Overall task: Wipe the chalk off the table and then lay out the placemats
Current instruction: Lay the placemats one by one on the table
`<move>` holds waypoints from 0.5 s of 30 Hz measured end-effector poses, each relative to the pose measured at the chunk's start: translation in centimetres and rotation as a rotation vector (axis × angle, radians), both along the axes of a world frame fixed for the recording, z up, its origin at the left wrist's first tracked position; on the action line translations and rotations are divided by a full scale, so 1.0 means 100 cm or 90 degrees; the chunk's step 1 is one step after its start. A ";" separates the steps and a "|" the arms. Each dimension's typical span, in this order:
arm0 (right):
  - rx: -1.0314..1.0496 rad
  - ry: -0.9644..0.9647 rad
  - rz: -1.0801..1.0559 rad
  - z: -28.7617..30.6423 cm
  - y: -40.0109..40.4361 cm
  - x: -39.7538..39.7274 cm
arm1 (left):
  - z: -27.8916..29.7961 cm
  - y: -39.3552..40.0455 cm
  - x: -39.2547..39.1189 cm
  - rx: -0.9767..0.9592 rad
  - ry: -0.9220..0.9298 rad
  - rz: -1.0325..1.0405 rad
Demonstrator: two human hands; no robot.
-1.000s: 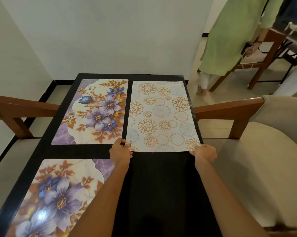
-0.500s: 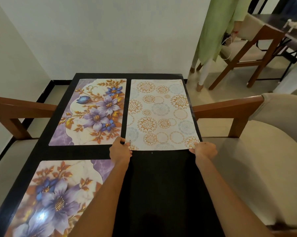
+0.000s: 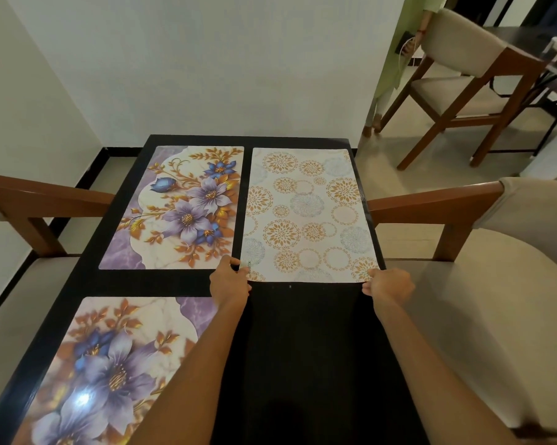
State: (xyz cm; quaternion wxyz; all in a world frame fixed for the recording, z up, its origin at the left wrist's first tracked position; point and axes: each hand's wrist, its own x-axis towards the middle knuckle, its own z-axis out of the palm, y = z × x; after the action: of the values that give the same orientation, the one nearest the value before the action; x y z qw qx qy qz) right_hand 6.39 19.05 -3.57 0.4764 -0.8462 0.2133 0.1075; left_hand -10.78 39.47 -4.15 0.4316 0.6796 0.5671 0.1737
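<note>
a black rectangular wooden surface carries three placemats. the white rectangular placemat with orange and pale blue circular medallions lies flat on the far right part of the surface, its right edge running close along the surface's right edge. the left hand is at this placemat's near left corner, fingers curled over the edge and gripping it, with the thumb side toward the gap between the mats. the right hand is at the near right corner, fingers curled and pinching the corner at the surface's edge. both forearms reach forward from the bottom of the view.

just beside it to the left, apart by a narrow dark strip, lies a purple marbled placemat with violet and blue flowers and golden leaves, flat on the far left part. a second floral placemat of the same purple and gold design lies on the near left part, with a bright glare spot on it.

wooden chairs with beige cushions stand at both sides: one at the left and one at the right. another wooden chair stands farther back on the right, beside a person in a light green garment.
</note>
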 end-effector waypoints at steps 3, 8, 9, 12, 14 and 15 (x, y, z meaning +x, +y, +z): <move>-0.087 -0.014 0.035 0.003 0.001 -0.003 | 0.005 0.001 -0.001 0.079 0.143 -0.047; -0.082 -0.022 0.045 0.010 -0.001 -0.013 | 0.018 -0.001 -0.005 0.175 0.220 -0.072; -0.059 -0.030 0.036 0.012 -0.001 -0.016 | 0.020 -0.002 -0.006 0.183 0.193 -0.066; 0.035 -0.074 0.020 0.020 -0.001 -0.032 | 0.023 -0.010 -0.016 0.205 0.104 -0.068; 0.071 -0.103 0.019 0.026 0.000 -0.044 | 0.021 -0.017 -0.025 0.208 0.047 -0.076; 0.082 -0.113 0.028 0.030 0.000 -0.051 | 0.021 -0.020 -0.031 0.212 0.023 -0.079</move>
State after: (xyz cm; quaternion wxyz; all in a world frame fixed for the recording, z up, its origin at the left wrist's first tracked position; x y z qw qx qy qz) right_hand 1.29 19.03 -0.59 0.5441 -0.8246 0.1446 0.0557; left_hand -13.91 37.45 -2.04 0.3129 0.7785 0.4950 0.2260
